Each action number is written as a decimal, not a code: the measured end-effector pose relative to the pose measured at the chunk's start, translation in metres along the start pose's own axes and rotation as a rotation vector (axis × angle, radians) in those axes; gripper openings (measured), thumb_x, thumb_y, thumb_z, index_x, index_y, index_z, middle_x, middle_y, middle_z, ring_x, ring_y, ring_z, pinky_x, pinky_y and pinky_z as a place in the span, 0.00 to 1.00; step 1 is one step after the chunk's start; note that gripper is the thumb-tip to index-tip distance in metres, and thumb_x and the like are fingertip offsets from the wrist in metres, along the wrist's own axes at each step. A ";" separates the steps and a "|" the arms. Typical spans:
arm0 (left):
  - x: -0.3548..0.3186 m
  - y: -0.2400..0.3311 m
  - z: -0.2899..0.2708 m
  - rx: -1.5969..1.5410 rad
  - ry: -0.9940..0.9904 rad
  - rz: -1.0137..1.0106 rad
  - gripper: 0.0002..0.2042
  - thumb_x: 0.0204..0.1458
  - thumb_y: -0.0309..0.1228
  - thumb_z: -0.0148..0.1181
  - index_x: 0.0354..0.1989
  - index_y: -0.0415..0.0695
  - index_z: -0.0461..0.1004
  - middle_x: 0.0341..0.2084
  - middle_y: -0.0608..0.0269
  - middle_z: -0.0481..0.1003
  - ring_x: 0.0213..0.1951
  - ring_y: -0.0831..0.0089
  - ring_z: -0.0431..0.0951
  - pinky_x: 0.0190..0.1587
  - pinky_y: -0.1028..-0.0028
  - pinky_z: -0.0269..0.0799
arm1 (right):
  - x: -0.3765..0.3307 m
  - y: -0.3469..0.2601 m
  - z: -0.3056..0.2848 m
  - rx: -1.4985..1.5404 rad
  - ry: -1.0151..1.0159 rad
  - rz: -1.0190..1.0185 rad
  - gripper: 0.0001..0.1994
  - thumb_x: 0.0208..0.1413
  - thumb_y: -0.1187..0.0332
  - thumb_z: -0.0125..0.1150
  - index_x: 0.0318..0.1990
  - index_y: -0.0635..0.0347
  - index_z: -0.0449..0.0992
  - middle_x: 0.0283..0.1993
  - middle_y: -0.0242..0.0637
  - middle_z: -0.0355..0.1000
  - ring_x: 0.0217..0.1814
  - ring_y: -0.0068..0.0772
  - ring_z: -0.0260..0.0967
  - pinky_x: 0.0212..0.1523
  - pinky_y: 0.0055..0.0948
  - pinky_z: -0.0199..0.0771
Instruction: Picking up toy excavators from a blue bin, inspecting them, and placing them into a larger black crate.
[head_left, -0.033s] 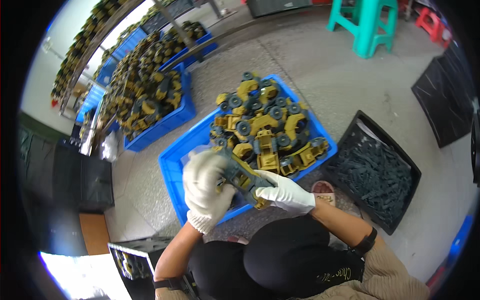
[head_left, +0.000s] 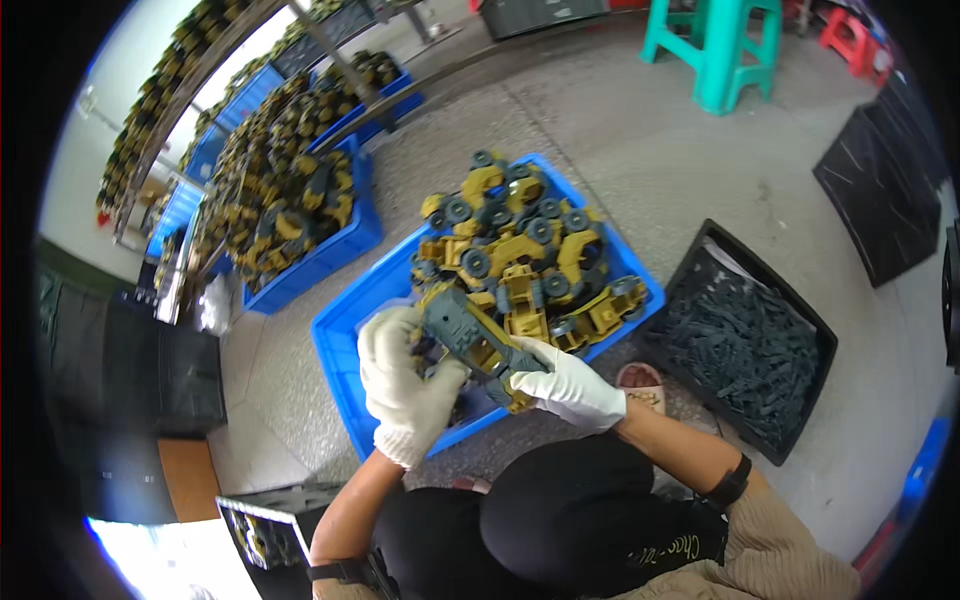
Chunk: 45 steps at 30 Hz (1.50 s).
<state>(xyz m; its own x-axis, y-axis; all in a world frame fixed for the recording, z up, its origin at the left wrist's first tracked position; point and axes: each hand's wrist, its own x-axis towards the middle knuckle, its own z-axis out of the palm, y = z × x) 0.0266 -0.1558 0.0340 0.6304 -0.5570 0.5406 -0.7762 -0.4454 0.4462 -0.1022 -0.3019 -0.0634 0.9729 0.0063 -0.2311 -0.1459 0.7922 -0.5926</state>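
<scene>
My right hand point(head_left: 572, 386), in a white glove, grips the lower end of a yellow and dark grey toy vehicle body point(head_left: 468, 335). Its dark grey flat side faces up, and it is tilted over the near part of a blue crate point(head_left: 345, 365). Just left of the body is my left hand point(head_left: 400, 375), in a cream knitted glove, thumb and fingers apart. Whether its fingertips touch the body is hard to see. Heaped in the crate are several yellow toy vehicles point(head_left: 530, 245) with dark wheels.
To the right, a black tray point(head_left: 825, 375) holds loose dark grey parts point(head_left: 745, 340). Another blue crate point(head_left: 315, 272) full of toy vehicles stands at the left, beside a shelf frame point(head_left: 340, 65). A green stool point(head_left: 715, 60) and a black panel point(head_left: 880, 200) are farther off.
My left hand, blurred against the toy body earlier, is now sharper and slightly off it, leaving more of the grey side showing. My right hand keeps its hold. The view has shifted a little.
</scene>
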 end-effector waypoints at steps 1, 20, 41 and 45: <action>-0.002 -0.003 0.012 -0.186 -0.094 -0.251 0.14 0.47 0.27 0.69 0.43 0.41 0.76 0.38 0.58 0.76 0.40 0.67 0.75 0.45 0.68 0.73 | -0.002 0.001 -0.004 -0.001 0.024 -0.030 0.39 0.60 0.68 0.68 0.74 0.65 0.52 0.56 0.38 0.72 0.53 0.24 0.73 0.55 0.25 0.74; 0.001 -0.009 0.049 -1.056 -0.616 -0.808 0.06 0.55 0.26 0.58 0.41 0.42 0.76 0.34 0.64 0.78 0.35 0.72 0.78 0.42 0.70 0.75 | -0.092 -0.067 -0.164 -1.522 1.104 -0.685 0.12 0.58 0.64 0.54 0.43 0.56 0.82 0.41 0.46 0.79 0.41 0.52 0.76 0.50 0.44 0.77; 0.013 0.037 0.037 -0.675 -0.798 -0.534 0.13 0.54 0.32 0.63 0.46 0.40 0.79 0.32 0.66 0.80 0.29 0.81 0.74 0.35 0.75 0.71 | -0.086 -0.059 -0.066 -1.331 0.337 -0.432 0.13 0.62 0.65 0.60 0.50 0.62 0.77 0.42 0.46 0.73 0.43 0.46 0.75 0.45 0.37 0.76; 0.021 0.050 0.027 -0.298 -0.824 -0.305 0.11 0.49 0.33 0.65 0.37 0.40 0.79 0.28 0.57 0.76 0.31 0.66 0.76 0.37 0.67 0.71 | -0.073 -0.066 -0.027 -1.444 0.155 -0.700 0.10 0.58 0.69 0.64 0.47 0.60 0.77 0.36 0.44 0.70 0.36 0.47 0.73 0.37 0.39 0.76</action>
<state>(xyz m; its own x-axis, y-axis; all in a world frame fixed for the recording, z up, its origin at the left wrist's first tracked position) 0.0008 -0.2090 0.0484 0.5138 -0.8184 -0.2572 -0.4715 -0.5199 0.7123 -0.1683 -0.3712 -0.0281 0.9044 -0.2211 0.3650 0.1710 -0.5958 -0.7847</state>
